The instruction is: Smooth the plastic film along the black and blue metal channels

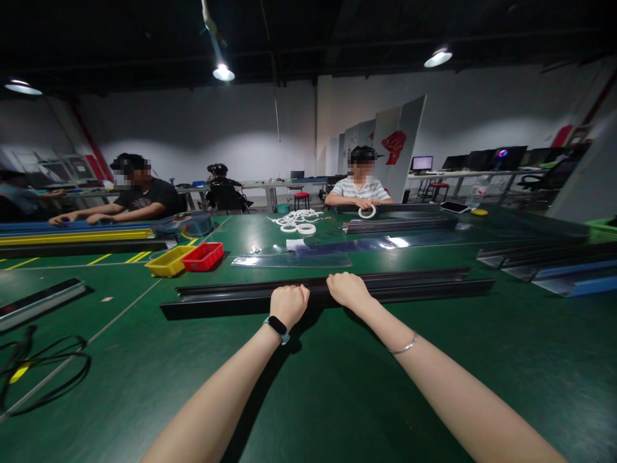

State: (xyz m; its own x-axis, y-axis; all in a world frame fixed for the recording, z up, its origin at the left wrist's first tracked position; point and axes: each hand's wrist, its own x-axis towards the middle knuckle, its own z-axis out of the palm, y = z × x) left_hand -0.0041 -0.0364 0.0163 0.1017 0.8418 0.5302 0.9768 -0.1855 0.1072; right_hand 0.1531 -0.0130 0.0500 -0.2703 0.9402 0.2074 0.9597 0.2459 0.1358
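Both my arms reach out over a green table (337,386). My left hand (289,304) and my right hand (348,289) sit side by side, fingers curled over the near edge of a long black rail (424,283) that lies crosswise in front of me. Each hand is closed on that rail near its middle. A black band is on my left wrist and a thin bracelet on my right. A clear plastic strip (294,260) lies flat just beyond the rail.
A yellow bin (169,262) and a red bin (203,256) stand at the left. White rings (299,222) lie farther back. More rails (544,260) are at the right, a black cable (43,366) at the near left. A person in a striped shirt (360,188) sits opposite, another person (139,196) at the left.
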